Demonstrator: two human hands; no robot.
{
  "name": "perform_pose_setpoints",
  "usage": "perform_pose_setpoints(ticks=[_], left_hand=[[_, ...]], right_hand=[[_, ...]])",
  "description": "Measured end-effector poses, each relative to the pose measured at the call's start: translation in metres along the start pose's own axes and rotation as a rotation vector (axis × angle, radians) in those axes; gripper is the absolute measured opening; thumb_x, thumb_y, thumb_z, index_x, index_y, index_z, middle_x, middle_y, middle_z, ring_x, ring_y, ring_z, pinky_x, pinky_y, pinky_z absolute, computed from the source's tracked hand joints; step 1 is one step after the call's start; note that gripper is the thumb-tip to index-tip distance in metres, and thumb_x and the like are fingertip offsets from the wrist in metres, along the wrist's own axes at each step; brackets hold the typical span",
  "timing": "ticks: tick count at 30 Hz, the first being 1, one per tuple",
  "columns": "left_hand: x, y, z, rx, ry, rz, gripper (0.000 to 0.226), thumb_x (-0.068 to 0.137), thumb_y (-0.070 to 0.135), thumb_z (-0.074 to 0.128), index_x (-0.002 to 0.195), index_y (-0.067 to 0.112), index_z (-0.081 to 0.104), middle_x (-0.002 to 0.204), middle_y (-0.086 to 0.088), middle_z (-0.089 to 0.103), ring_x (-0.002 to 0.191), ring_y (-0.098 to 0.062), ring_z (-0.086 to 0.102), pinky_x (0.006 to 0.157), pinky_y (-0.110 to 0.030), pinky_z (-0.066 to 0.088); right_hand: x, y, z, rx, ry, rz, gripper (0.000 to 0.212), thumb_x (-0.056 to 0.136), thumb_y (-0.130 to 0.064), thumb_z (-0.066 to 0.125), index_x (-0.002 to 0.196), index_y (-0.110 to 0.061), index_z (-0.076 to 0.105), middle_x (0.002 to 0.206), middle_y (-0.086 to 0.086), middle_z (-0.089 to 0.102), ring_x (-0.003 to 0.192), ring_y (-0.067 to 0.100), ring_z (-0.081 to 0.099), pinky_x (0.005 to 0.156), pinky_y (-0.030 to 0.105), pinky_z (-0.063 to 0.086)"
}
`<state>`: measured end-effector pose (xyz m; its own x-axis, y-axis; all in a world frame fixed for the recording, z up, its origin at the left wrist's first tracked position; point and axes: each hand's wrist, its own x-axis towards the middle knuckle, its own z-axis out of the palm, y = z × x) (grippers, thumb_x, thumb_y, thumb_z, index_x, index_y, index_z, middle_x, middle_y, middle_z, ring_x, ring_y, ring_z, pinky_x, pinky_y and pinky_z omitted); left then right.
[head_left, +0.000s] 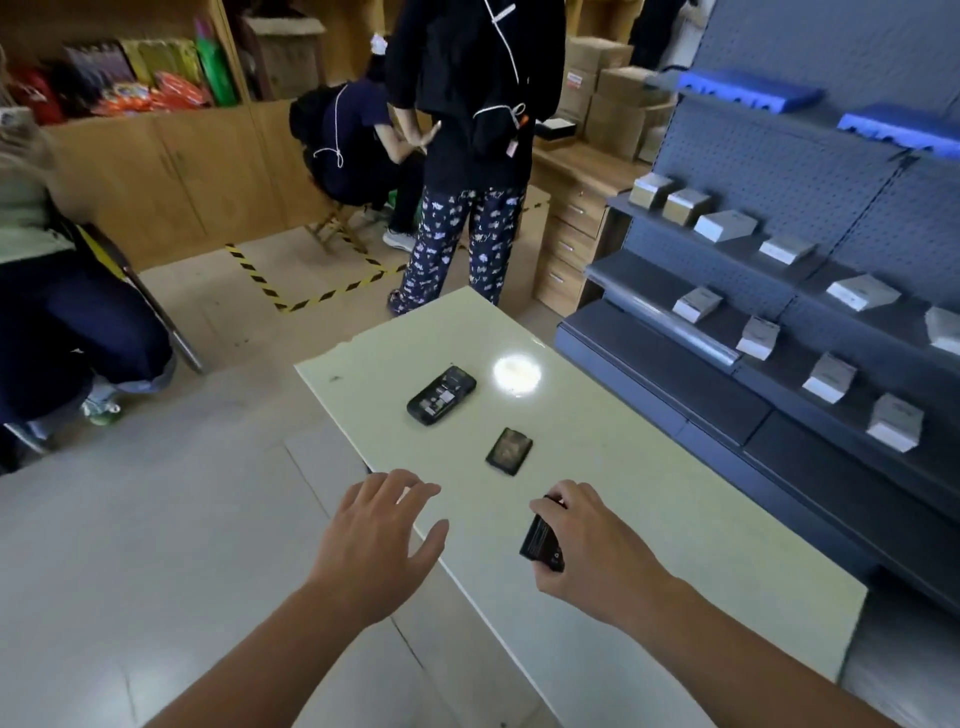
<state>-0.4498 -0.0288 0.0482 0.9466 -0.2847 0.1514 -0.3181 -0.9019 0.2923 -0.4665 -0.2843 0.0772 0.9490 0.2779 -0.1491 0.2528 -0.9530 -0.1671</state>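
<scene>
A pale table (649, 519) holds a black phone (441, 396) lying with its back cover off and its insides showing. Nearer to me lies a small black back cover (510, 451). My right hand (587, 540) grips a black rectangular battery (540, 538) just above the table, fingers curled round it. My left hand (382, 535) hovers over the table's left edge with fingers spread and relaxed, holding nothing.
Dark grey shelves (779, 322) with several small white boxes stand along the right. A person in patterned trousers (457, 249) stands beyond the table's far end. Another person sits on a chair behind. Someone is seated at the far left (62, 322). Wooden cabinets line the back wall.
</scene>
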Motion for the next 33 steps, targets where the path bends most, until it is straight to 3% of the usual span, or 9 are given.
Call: perform_pose_setpoints(ticks=[9, 16, 21, 25, 29, 33], left_hand=[[0.141, -0.098, 0.013, 0.022, -0.066, 0.132, 0.045, 0.093, 0.053, 0.046, 0.124, 0.028, 0.068, 0.119, 0.006, 0.068, 0.111, -0.018, 0.064, 0.1, -0.04, 0.051], [0.234, -0.132, 0.033, 0.012, -0.075, 0.185, 0.035, 0.089, 0.044, 0.052, 0.112, 0.025, 0.071, 0.109, 0.004, 0.07, 0.101, -0.021, 0.066, 0.094, -0.04, 0.051], [0.272, -0.145, 0.068, 0.04, -0.159, 0.233, 0.041, 0.088, 0.046, 0.048, 0.11, 0.022, 0.072, 0.107, 0.001, 0.07, 0.097, -0.023, 0.067, 0.089, -0.041, 0.055], [0.303, -0.146, 0.123, 0.055, -0.298, 0.147, 0.045, 0.083, 0.05, 0.054, 0.111, 0.018, 0.069, 0.109, -0.004, 0.068, 0.095, -0.029, 0.066, 0.082, -0.043, 0.055], [0.326, -0.137, 0.175, 0.081, -0.481, -0.004, 0.08, 0.083, 0.067, 0.055, 0.137, 0.009, 0.049, 0.124, -0.009, 0.058, 0.109, -0.028, 0.057, 0.09, -0.039, 0.051], [0.34, -0.133, 0.203, 0.13, -0.538, -0.098, 0.089, 0.08, 0.07, 0.057, 0.139, 0.007, 0.034, 0.129, -0.011, 0.046, 0.114, -0.027, 0.049, 0.094, -0.036, 0.047]], right_hand=[[0.145, -0.03, 0.006, 0.035, 0.03, 0.062, 0.047, 0.085, -0.034, 0.064, 0.128, -0.018, 0.054, 0.127, 0.004, 0.048, 0.123, 0.02, 0.044, 0.089, 0.031, 0.057], [0.233, -0.024, 0.007, 0.07, -0.001, 0.127, 0.045, 0.086, -0.032, 0.063, 0.127, -0.016, 0.051, 0.128, 0.005, 0.046, 0.122, 0.022, 0.043, 0.086, 0.033, 0.055], [0.259, -0.021, 0.005, 0.101, -0.03, 0.205, 0.046, 0.087, -0.03, 0.06, 0.129, -0.016, 0.05, 0.13, 0.006, 0.045, 0.123, 0.023, 0.042, 0.086, 0.034, 0.055], [0.268, -0.015, 0.02, 0.13, -0.044, 0.275, 0.043, 0.079, -0.028, 0.061, 0.12, -0.017, 0.056, 0.122, 0.006, 0.051, 0.115, 0.025, 0.05, 0.077, 0.036, 0.058], [0.272, -0.015, 0.034, 0.177, -0.051, 0.347, 0.044, 0.066, -0.028, 0.072, 0.108, -0.017, 0.064, 0.106, 0.005, 0.061, 0.096, 0.025, 0.062, 0.064, 0.029, 0.059], [0.276, -0.02, 0.041, 0.215, -0.114, 0.39, 0.046, 0.072, -0.028, 0.069, 0.116, -0.016, 0.062, 0.114, 0.006, 0.059, 0.104, 0.027, 0.059, 0.069, 0.03, 0.059]])
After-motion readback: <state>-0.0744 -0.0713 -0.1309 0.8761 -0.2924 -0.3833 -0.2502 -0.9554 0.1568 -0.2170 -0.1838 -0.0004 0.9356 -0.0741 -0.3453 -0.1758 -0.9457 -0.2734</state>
